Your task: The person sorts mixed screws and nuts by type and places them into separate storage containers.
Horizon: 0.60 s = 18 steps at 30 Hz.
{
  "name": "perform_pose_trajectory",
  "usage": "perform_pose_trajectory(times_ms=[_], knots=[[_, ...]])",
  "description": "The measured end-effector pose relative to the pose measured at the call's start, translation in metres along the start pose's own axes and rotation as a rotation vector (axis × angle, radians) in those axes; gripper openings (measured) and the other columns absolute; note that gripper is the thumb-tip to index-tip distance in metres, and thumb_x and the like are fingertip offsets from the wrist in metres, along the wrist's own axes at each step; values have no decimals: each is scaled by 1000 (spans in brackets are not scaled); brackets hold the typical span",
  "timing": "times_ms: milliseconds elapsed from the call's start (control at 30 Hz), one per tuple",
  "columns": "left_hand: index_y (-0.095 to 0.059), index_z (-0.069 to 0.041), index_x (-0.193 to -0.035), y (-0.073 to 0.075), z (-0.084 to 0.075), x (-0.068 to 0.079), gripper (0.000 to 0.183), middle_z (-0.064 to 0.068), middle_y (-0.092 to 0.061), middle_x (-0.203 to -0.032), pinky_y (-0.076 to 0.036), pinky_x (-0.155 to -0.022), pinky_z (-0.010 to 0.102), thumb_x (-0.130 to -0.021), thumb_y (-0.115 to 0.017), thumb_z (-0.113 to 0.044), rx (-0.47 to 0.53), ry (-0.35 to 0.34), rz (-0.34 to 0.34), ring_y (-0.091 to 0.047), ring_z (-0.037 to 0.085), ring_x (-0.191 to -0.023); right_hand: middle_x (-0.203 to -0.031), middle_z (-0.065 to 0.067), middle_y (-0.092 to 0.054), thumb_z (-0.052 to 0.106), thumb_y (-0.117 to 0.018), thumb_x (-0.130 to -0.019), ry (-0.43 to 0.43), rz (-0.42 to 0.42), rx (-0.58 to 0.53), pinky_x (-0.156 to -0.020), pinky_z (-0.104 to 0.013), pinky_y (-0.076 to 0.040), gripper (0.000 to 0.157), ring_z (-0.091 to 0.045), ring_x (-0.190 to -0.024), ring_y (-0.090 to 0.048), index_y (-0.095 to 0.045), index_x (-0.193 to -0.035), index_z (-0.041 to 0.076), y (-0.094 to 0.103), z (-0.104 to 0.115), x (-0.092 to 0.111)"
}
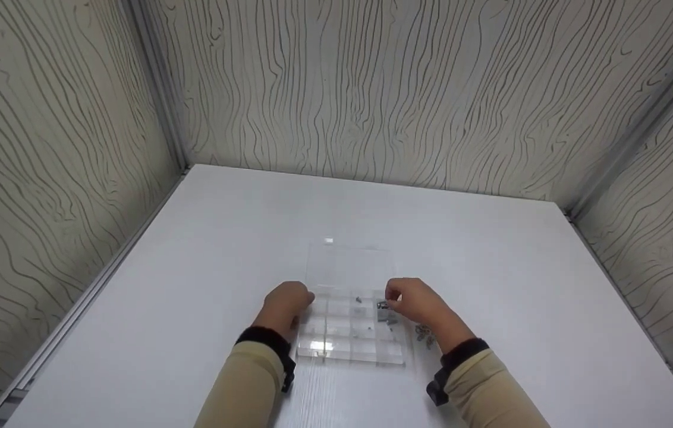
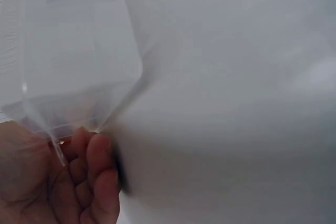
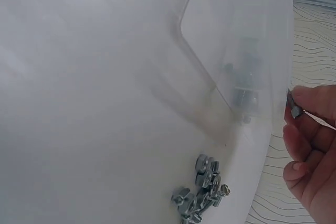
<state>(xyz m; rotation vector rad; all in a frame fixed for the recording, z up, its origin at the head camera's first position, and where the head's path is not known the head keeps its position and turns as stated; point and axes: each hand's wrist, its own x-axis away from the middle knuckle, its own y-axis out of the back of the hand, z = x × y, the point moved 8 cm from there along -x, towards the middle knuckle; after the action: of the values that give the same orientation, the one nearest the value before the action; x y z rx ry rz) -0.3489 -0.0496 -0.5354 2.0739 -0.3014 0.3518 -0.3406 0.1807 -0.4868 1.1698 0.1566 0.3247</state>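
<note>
A clear plastic compartment box (image 1: 336,351) lies on the white table with its lid (image 1: 348,264) folded back. My left hand (image 1: 288,306) grips the box's left side; in the left wrist view, curled fingers (image 2: 98,153) meet its clear wall. Over the right-hand compartments, my right hand (image 1: 417,299) pinches a small metal bolt (image 3: 295,109) between thumb and finger. Beneath it, several metal parts show in the right column, blurred through the plastic in the right wrist view. A few tiny pieces (image 1: 358,299) sit in other compartments.
A small pile of metal nuts and bolts (image 3: 205,187) lies on the table just right of the box, near my right wrist. Wood-patterned panels (image 1: 336,89) enclose the white table (image 1: 241,208) at the back and both sides.
</note>
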Motion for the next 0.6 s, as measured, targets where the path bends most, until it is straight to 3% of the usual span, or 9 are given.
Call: perform_pose_trajectory(times_ms=[267, 467, 600], knots=[[-60, -6, -70, 1, -1, 3, 33, 7, -58, -72, -45, -59, 32, -91, -49, -29, 0, 0, 4, -53, 21, -61, -80, 5, -58, 11, -63, -84, -21, -31, 3, -71, -35, -46, 12, -14, -79, -55, -58, -76, 17, 8, -6, 2], [-49, -8, -60, 1, -4, 4, 30, 6, -53, -64, -40, -54, 30, -87, -45, -20, -20, -26, 8, -48, 20, -53, -81, 3, -58, 12, -61, -86, -131, -25, -39, -66, -32, -46, 5, -13, -74, -52, -60, -81, 13, 17, -27, 8], [-50, -8, -61, 0, -3, 3, 32, 6, -53, -64, -41, -55, 30, -89, -44, -22, -37, -24, 17, -48, 19, -51, -77, 2, -57, 11, -61, -85, -179, 2, -27, -62, -31, -46, 5, -13, -69, -52, -60, -81, 11, 21, -42, 13]])
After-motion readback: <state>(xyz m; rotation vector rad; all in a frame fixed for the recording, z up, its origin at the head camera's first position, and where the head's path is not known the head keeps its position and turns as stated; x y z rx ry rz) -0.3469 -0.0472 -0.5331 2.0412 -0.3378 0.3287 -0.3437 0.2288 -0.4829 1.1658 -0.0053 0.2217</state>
